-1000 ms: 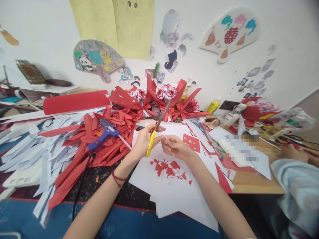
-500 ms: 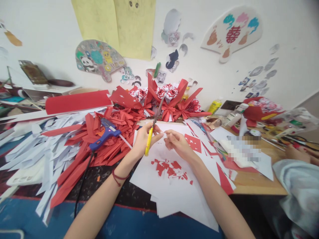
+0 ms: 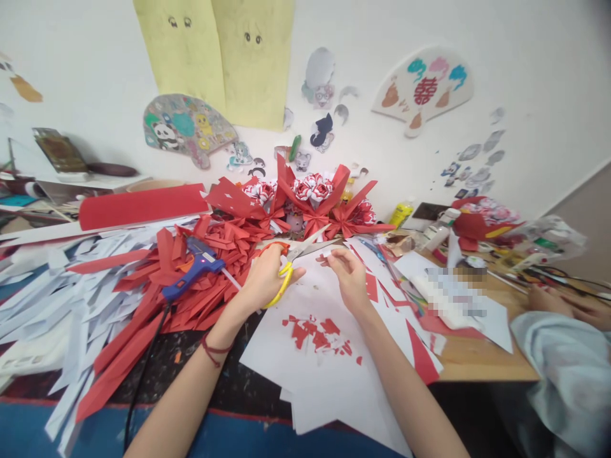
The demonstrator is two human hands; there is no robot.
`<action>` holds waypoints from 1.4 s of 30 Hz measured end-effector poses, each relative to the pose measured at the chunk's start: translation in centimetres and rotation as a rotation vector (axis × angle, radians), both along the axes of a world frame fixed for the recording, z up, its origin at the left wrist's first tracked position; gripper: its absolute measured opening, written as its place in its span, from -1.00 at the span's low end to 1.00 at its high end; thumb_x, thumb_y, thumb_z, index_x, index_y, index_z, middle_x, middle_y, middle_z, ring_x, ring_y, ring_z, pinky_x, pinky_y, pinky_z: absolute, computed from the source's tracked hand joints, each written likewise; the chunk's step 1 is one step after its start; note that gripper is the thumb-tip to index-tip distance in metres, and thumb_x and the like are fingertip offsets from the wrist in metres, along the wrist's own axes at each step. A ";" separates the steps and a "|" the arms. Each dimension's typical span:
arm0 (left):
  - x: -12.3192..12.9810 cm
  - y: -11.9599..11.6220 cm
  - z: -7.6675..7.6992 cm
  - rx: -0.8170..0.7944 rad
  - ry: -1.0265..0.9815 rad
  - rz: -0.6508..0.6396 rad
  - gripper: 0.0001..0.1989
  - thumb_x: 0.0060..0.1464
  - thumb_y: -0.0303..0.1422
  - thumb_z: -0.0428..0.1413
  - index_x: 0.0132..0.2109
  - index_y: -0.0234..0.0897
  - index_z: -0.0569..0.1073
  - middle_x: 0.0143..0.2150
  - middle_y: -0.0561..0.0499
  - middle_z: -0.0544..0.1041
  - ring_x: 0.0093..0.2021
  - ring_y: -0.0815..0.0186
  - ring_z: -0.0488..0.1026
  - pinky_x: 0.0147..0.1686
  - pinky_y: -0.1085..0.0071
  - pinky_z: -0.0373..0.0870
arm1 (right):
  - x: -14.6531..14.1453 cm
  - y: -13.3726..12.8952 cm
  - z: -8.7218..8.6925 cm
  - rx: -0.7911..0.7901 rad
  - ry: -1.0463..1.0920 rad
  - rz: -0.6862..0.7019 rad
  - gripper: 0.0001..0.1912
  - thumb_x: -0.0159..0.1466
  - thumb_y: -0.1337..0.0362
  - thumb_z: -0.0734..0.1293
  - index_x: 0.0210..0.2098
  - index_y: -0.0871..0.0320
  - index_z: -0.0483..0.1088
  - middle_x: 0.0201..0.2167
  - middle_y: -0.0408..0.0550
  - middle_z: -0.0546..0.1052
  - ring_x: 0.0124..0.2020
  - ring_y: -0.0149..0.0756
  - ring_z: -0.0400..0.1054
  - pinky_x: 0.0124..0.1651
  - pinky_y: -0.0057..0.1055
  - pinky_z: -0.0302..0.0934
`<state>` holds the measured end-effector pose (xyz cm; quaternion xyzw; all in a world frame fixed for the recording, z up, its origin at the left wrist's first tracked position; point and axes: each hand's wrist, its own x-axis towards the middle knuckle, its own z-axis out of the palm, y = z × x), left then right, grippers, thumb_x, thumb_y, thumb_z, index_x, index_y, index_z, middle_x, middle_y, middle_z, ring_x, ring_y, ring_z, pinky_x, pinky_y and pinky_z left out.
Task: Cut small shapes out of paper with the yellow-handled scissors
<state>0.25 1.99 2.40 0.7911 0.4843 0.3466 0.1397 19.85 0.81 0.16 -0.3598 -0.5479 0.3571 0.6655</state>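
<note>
My left hand [image 3: 265, 280] is closed round the yellow and orange handles of a pair of scissors [image 3: 296, 252], whose blades stand apart and point up and right. Opposite it, my right hand [image 3: 352, 280] pinches a small red paper cutout [image 3: 323, 259] between thumb and fingertips, just right of the blades. Its exact shape is too small to make out. Below both hands, red paper scraps [image 3: 319, 335] lie scattered on white paper sheets [image 3: 329, 394]. A blue glue gun [image 3: 198, 270] rests on folded red paper strips [image 3: 224, 254] left of my left hand.
Folded white strips [image 3: 86, 286] and a red paper roll [image 3: 143, 207] lie at the left. Red and white paper flowers [image 3: 312, 187] stand by the wall. Bottles [image 3: 401, 214] and more paper [image 3: 482, 312] crowd the right, where another person's sleeve [image 3: 563, 369] shows.
The scissors have swung from nearly upright to slanting right, and their blades have spread. My hands have moved apart; the red cutout now shows in my right fingertips. The view has shifted slightly.
</note>
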 end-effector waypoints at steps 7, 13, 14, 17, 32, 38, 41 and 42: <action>-0.5 0.4 -0.4 -0.123 0.039 -0.119 -0.56 0.03 0.03 0.02 -0.21 -0.28 0.34 -0.36 -0.03 0.45 -0.40 0.26 0.40 -0.40 0.40 0.20 | -0.1 -0.3 0.3 0.030 0.023 0.043 -0.83 0.20 0.15 0.33 -0.30 0.08 0.30 -0.16 -0.07 0.47 -0.03 -0.28 0.36 0.14 -0.16 0.25; -0.6 0.5 -0.4 -0.081 0.055 -0.116 -0.60 0.02 0.00 0.05 -0.25 -0.27 0.36 -0.37 -0.02 0.48 -0.39 0.27 0.40 -0.39 0.43 0.18 | -0.1 -0.6 0.5 0.004 -0.034 0.093 -0.81 0.21 0.15 0.33 -0.26 0.09 0.31 -0.10 -0.04 0.46 -0.02 -0.27 0.35 0.13 -0.17 0.24; -0.6 0.5 -0.3 -0.079 0.057 -0.121 -0.61 0.03 0.00 0.05 -0.27 -0.27 0.36 -0.38 -0.01 0.47 -0.40 0.28 0.39 -0.40 0.44 0.18 | 0.0 -0.6 0.5 0.004 -0.036 0.091 -0.82 0.21 0.15 0.33 -0.27 0.09 0.31 -0.11 -0.04 0.46 -0.03 -0.27 0.35 0.14 -0.17 0.23; -0.8 0.6 -0.3 -0.082 0.053 -0.134 -0.62 0.02 0.00 0.05 -0.31 -0.26 0.35 -0.42 0.03 0.45 -0.42 0.31 0.36 -0.41 0.46 0.15 | 0.1 -0.6 0.4 0.013 -0.040 0.083 -0.85 0.21 0.19 0.34 -0.29 0.09 0.31 -0.12 -0.06 0.46 -0.02 -0.27 0.34 0.15 -0.17 0.20; -1.1 1.1 -0.7 -0.064 0.040 -0.136 -0.68 -0.01 -0.08 0.10 -0.36 -0.27 0.36 -0.47 0.09 0.36 -0.48 0.39 0.24 -0.47 0.50 0.05 | 0.1 -0.6 0.3 0.016 -0.053 0.092 -0.83 0.18 0.18 0.36 -0.35 0.09 0.29 -0.15 -0.06 0.45 -0.03 -0.27 0.35 0.13 -0.21 0.21; -1.1 1.1 -0.6 -0.067 0.038 -0.129 -0.66 -0.03 -0.05 0.11 -0.35 -0.27 0.37 -0.48 0.09 0.38 -0.48 0.38 0.25 -0.47 0.50 0.06 | 0.1 -0.7 0.4 0.011 -0.063 0.081 -0.80 0.16 0.15 0.37 -0.36 0.09 0.28 -0.15 -0.06 0.45 -0.01 -0.24 0.35 0.13 -0.21 0.21; -1.1 1.2 -0.6 -0.068 0.048 -0.126 -0.67 -0.03 -0.05 0.10 -0.35 -0.27 0.37 -0.48 0.08 0.38 -0.48 0.38 0.25 -0.47 0.49 0.05 | 0.1 -0.6 0.4 0.008 -0.056 0.090 -0.81 0.17 0.16 0.37 -0.36 0.09 0.28 -0.16 -0.06 0.45 -0.02 -0.25 0.36 0.13 -0.20 0.22; -1.1 1.2 -0.6 -0.068 0.050 -0.126 -0.67 -0.02 -0.05 0.10 -0.35 -0.26 0.37 -0.48 0.08 0.38 -0.49 0.37 0.25 -0.48 0.49 0.05 | 0.1 -0.6 0.4 0.009 -0.053 0.097 -0.82 0.17 0.17 0.37 -0.36 0.09 0.28 -0.16 -0.06 0.45 -0.02 -0.25 0.36 0.14 -0.20 0.21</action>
